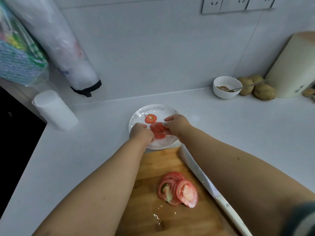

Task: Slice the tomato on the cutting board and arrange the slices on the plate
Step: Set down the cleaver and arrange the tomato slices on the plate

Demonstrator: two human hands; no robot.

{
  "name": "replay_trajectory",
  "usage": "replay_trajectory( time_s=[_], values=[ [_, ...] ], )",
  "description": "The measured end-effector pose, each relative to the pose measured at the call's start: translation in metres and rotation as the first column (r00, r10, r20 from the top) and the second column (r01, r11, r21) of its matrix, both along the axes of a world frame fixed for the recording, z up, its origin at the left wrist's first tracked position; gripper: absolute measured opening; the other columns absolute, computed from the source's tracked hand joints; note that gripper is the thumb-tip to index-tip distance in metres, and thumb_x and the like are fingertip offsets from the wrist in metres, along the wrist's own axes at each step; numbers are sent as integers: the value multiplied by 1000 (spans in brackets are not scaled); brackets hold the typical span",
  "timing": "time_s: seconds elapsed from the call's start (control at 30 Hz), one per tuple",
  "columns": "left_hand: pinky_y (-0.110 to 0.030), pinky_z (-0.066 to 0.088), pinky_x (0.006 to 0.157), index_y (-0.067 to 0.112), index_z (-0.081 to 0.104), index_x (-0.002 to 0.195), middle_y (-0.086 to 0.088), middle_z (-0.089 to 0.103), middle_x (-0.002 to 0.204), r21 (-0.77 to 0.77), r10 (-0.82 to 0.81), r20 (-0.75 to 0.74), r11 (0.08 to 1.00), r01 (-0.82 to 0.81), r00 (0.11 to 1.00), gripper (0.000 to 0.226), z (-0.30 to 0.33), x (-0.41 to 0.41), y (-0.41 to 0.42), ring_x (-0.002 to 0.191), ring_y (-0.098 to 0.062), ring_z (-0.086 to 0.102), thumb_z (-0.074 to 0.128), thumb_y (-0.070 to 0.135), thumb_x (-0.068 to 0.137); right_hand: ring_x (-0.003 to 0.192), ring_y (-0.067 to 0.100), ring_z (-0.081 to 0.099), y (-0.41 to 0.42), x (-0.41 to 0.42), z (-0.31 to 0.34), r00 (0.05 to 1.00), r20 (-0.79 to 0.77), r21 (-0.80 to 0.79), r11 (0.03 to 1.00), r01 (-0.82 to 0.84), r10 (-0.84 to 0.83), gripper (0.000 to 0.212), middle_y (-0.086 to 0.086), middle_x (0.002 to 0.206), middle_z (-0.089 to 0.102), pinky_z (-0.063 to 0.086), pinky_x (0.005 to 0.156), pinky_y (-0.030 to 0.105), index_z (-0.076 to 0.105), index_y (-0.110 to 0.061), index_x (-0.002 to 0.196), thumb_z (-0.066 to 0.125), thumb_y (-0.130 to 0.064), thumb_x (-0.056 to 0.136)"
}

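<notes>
- While both hands meet over the plate (136, 114) at frame centre, the left hand (140, 132) and right hand (176, 125) pinch a few overlapping slices (157, 128) between their fingertips, fingers curled narrow around them.
- Whether those slices rest on the plate or hang just above it, I cannot tell.
- One small end slice (150, 118) lies alone on the plate, just above the held ones.
- Below the plate, in the lower middle of the frame, the board (153, 162) carries a fanned pile of cut tomato (179, 190), with wet patches nearer the bottom edge.
- Along the board's right edge lies a white knife (201, 176), partly hidden under the right forearm.
- At upper right stand a white bowl (225, 92) with a spoon in it and some potatoes (264, 91) beside it.
- At left stands a white roll (54, 110).
</notes>
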State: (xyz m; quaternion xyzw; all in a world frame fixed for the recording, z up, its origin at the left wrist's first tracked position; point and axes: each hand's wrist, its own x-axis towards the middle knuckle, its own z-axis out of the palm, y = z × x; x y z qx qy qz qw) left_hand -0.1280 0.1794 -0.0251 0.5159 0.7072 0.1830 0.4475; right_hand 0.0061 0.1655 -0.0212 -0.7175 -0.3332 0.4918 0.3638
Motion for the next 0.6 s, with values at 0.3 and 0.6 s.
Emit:
replay_trajectory(
  time_s=[0.3,0.6],
  values=[
    [-38,51,83,18,31,137,-4,57,118,91,-352,-416,901,423,838,87,-9,4,3,105,-27,56,78,20,63,113,24,58,0,-6,-1,768,531,-162,932,-323,358,43,7,125,62,46,93,30,50,-12,131,59,-12,89],
    [-22,38,68,7,56,104,10,56,73,83,-431,-351,870,485,832,44,-6,6,11,79,-14,53,77,20,67,117,26,58,2,-9,5,628,554,-290,834,-469,546,47,12,128,61,46,98,31,53,-7,134,63,-21,89]
  ],
)
